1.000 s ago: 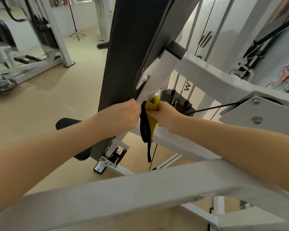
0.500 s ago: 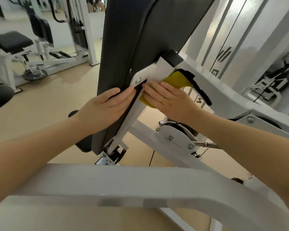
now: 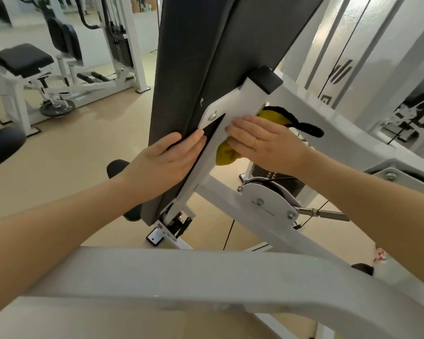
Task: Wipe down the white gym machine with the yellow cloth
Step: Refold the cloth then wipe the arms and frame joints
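Right hand [image 3: 267, 143] flat, fingers straight, pressing yellow cloth [image 3: 227, 154] against white gym machine [image 3: 233, 111] support beam. Left hand [image 3: 162, 160] flat, fingers together, on black back pad [image 3: 194, 69] beside beam. Cloth mostly hidden under palm.

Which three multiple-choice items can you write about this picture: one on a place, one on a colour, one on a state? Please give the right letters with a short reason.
1. Where is the cloth?
A. on the floor
B. under the right hand, against the white bar
C. over the left forearm

2. What colour is the cap on the bar's top end?
A. black
B. red
C. yellow

3. How is the left hand?
A. clenched in a fist
B. flat, with straight fingers on the dark pad
C. hanging free

Key: 1 B, yellow cloth shows beneath the fingers pressing on the bar; 2 A, the cap is plainly black; 3 B, the fingers lie straight along the pad's edge.
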